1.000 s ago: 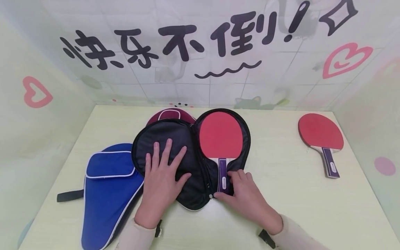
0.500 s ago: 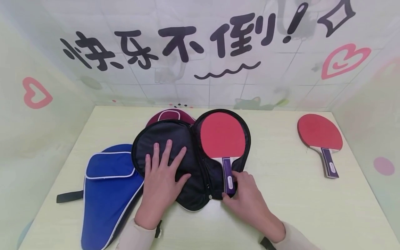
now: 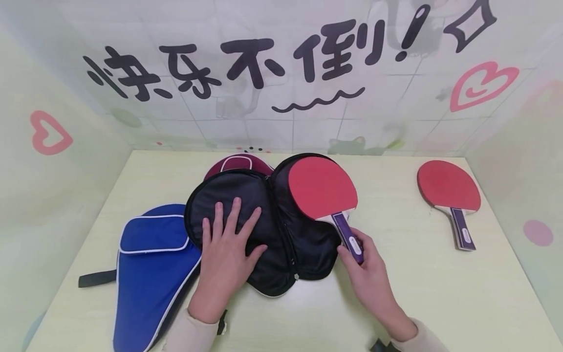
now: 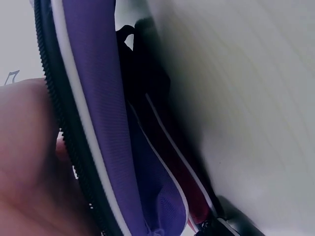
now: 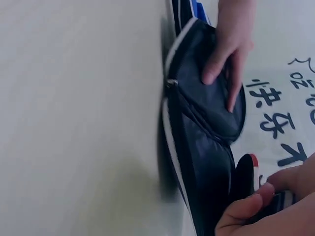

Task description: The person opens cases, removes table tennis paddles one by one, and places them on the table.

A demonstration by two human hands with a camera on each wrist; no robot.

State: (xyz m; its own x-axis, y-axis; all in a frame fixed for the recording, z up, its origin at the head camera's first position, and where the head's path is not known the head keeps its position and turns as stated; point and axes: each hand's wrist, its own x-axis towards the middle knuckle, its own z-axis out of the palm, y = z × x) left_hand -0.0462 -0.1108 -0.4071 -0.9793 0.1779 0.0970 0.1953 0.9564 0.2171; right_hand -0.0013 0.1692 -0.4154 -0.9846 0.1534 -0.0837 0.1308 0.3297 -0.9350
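Observation:
A black-lined table tennis bat case point(image 3: 303, 244) lies unzipped and spread open in the middle of the table. My left hand point(image 3: 226, 261) rests on its left half, fingers spread straight. In my right hand point(image 3: 371, 274) I grip the purple handle of a red table tennis bat point(image 3: 323, 188), thumb on one side and fingers on the other. The bat tilts to the left, and its blade overlaps the case's right half in the head view. From the left wrist, the case shows a violet-blue outer side point(image 4: 93, 98) with white piping and a black zip.
A second red bat point(image 3: 448, 185) lies at the right of the table point(image 3: 418, 293). Left of the open case is a blue bat case point(image 3: 149, 278) with a black strap point(image 3: 97, 278). A maroon case point(image 3: 215, 169) sticks out behind. Printed walls point(image 3: 246, 107) enclose the back and sides.
The bat has come out of the case's right half, moving right and turning its handle to the lower right along with my right hand. My left hand has stayed in place.

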